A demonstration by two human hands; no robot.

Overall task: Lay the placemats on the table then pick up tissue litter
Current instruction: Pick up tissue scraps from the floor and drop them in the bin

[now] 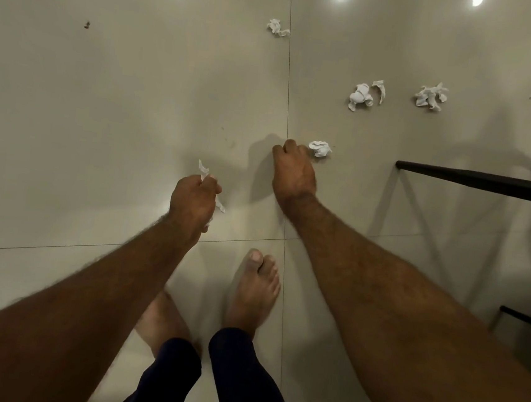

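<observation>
I look straight down at a beige tiled floor [105, 104]. My left hand [192, 203] grips crumpled white tissue [203, 172], and bits of it stick out above and beside the fist. My right hand [293, 171] is low at the floor, fingers curled on a crumpled tissue ball [321, 148] at its far right side. More tissue litter lies further off: one wad [277, 28] at the top centre, a wad with a loose scrap [362, 95] to the right, and another wad [431, 96] beyond it.
Black metal furniture bars [480, 181] jut in from the right edge, with another bar [525, 318] lower down. My bare feet [253, 293] stand on the tiles below my hands. A small dark speck [87, 24] lies at the upper left.
</observation>
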